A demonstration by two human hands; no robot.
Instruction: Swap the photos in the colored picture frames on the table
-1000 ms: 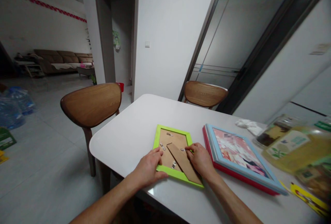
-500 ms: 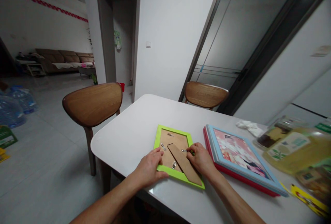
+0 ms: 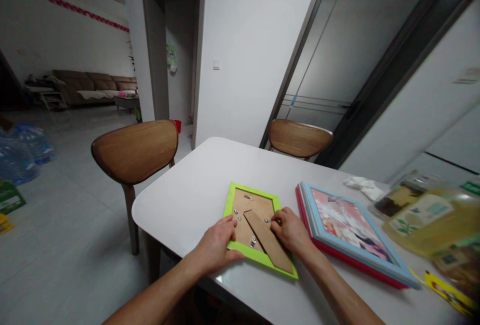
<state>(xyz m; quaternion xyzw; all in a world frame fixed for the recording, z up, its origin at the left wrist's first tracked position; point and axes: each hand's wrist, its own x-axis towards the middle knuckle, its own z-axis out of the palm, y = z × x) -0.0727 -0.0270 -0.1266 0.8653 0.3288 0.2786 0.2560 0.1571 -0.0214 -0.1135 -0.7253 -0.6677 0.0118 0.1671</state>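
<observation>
A lime-green picture frame (image 3: pixel 257 255) lies face down on the white table, its brown backing board (image 3: pixel 258 204) showing. Across the board runs a brown stand leg (image 3: pixel 268 240), slanting toward the near right corner. Small metal clips (image 3: pixel 237 214) sit around the backing. My left hand (image 3: pixel 218 245) grips the frame's near left corner, fingers over the left side and thumb along the near edge. At the right side, my right hand (image 3: pixel 290 229) has its fingers pinched on a metal clip (image 3: pixel 267 221), partly hidden by the fingertips.
Right of my right hand lies a stack of frames (image 3: pixel 352 230), light blue over red, with a pink picture on top. Beyond it are a white tissue (image 3: pixel 363 186), a bottle of yellow liquid (image 3: pixel 420 220) and a yellow package (image 3: pixel 448 290). Wooden chairs (image 3: pixel 137 151) stand by the table (image 3: pixel 180 195).
The right hand's fingertips have shifted very slightly at the right-hand clip, which looks turned a little. The left hand and frame stay in place; the view has moved slightly.
</observation>
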